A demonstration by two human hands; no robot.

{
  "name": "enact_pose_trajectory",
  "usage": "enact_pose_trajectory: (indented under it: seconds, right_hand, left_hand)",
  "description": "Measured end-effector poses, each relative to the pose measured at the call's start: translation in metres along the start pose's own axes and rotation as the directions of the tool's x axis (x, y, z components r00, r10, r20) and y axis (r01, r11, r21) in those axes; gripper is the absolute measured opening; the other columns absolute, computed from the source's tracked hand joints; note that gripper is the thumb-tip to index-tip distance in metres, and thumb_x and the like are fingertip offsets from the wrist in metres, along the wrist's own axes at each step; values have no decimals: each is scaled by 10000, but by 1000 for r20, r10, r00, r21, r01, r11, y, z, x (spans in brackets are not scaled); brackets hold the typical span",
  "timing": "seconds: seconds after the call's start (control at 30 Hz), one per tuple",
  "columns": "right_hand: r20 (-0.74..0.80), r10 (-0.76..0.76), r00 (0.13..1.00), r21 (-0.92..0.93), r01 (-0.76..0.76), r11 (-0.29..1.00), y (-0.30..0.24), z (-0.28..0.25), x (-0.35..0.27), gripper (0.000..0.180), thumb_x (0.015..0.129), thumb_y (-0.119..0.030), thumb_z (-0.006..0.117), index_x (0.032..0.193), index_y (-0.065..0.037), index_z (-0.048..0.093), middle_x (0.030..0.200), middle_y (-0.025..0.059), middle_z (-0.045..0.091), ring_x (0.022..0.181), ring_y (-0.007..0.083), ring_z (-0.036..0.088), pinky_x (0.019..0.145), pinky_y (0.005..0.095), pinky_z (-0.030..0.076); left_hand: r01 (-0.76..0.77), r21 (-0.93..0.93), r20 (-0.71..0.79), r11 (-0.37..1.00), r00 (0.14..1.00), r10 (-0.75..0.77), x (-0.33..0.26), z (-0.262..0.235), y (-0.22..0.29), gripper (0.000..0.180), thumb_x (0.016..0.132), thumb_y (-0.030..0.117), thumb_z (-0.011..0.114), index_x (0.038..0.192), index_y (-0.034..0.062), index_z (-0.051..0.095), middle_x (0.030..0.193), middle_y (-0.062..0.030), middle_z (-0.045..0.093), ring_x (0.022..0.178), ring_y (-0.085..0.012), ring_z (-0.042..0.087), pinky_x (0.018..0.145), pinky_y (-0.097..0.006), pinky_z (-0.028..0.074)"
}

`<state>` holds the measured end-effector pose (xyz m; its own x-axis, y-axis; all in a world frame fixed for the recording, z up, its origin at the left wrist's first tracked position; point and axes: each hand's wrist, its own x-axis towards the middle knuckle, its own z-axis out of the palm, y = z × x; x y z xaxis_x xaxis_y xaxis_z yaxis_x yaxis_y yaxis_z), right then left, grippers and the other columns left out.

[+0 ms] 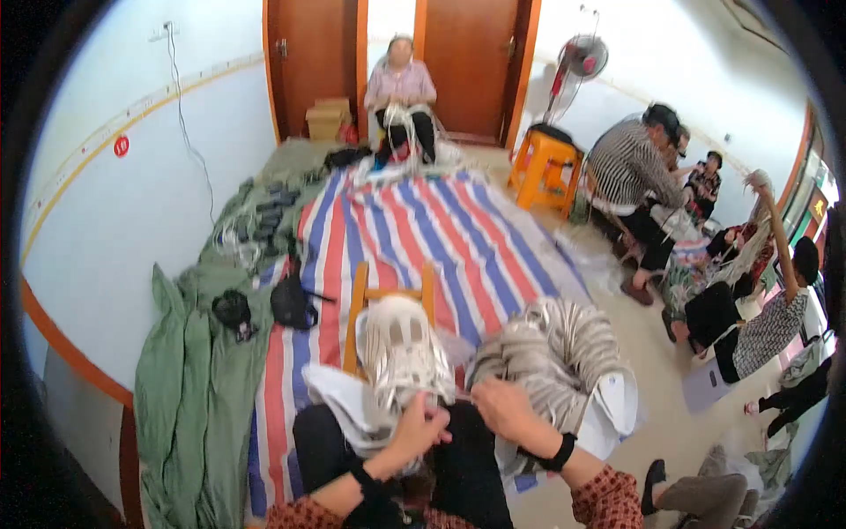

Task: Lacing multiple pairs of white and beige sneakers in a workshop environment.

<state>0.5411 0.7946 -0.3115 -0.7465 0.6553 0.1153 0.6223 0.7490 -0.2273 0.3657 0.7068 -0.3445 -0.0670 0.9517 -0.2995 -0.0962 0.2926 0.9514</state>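
My left hand (419, 429) is closed on the lower end of a bundle of white cords (401, 353) that is draped over a small wooden chair (363, 295) in front of my knees. Just to the right of it, my right hand (502, 408) rests with fingers curled on a second pile of grey-white cord bundles (555, 348). Both wrists wear black bands, and red patterned sleeves show at the lower edge. White cloth lies over my lap under the cords.
A red, white and blue striped sheet (441, 229) covers the floor ahead, with green cloth (203, 361) and black bags along the left wall. A person sits at the far door with cords. Other people sit at right near an orange stool (546, 167) and a fan.
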Motion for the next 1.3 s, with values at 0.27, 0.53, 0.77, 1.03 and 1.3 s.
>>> enact_pose_trajectory:
  seconds: [0.27,0.53,0.77,1.03,1.3]
  right_hand:
    - [8,90,996,411,-86,908,9,-14,22,150,800,-175,600,795,-25,595,682,189,602,648,372,594,572,414,462]
    - [-236,350,906,740,-66,669,7,14,43,184,835,-204,619,820,-21,634,603,72,592,506,161,559,498,298,433]
    - [430,-20,903,903,-430,17,31,26,55,249,885,-266,616,887,-18,646,768,-7,595,684,58,534,652,207,469]
    - [425,-45,904,890,-408,204,16,22,62,280,896,-325,599,887,-48,644,759,-36,584,699,47,533,661,194,461]
    - [216,213,953,839,-293,459,-4,16,28,181,891,-190,578,882,-11,594,735,-2,578,654,75,535,625,216,452]
  left_hand:
    - [95,-190,-46,977,993,-105,40,-7,8,176,860,153,547,826,-14,590,730,-100,652,620,-167,641,544,-245,497]
    - [-122,217,258,968,964,64,-49,-1,20,148,855,113,525,758,7,492,630,-43,552,562,-118,538,546,-266,433]
    - [-383,360,538,851,830,146,-112,-51,44,87,812,58,574,788,4,511,738,-104,471,705,-260,495,660,-323,411]
    - [-165,317,532,934,846,-31,-141,-63,8,105,844,78,583,805,9,514,760,-93,507,708,-227,506,669,-299,416]
    - [-162,449,242,879,969,55,-108,-78,19,112,849,102,586,887,-3,584,773,-76,589,726,-107,540,671,-260,447]
